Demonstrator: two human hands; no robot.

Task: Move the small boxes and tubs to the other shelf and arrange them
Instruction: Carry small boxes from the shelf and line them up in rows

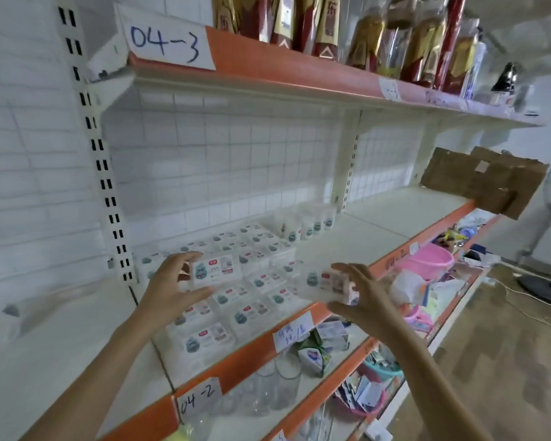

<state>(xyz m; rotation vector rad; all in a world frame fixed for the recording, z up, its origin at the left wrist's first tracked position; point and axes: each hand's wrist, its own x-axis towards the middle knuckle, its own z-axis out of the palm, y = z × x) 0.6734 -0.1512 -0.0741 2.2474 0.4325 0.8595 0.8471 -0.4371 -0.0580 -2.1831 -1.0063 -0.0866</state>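
Several small white boxes (252,284) with teal and red labels lie in rows and low stacks on the middle shelf (379,230). Behind them stands a row of small white tubs (309,226). My left hand (172,281) grips one small box (215,270) above the pile. My right hand (360,291) holds another small box (326,281) just over the shelf's front edge, to the right of the pile.
The orange-edged upper shelf (283,68) carries red and gold packets. A cardboard piece (481,179) lies at the middle shelf's far right. Lower shelves hold glass cups (277,389), a pink basin (427,261) and mixed goods. A fan base (544,288) stands on the floor.
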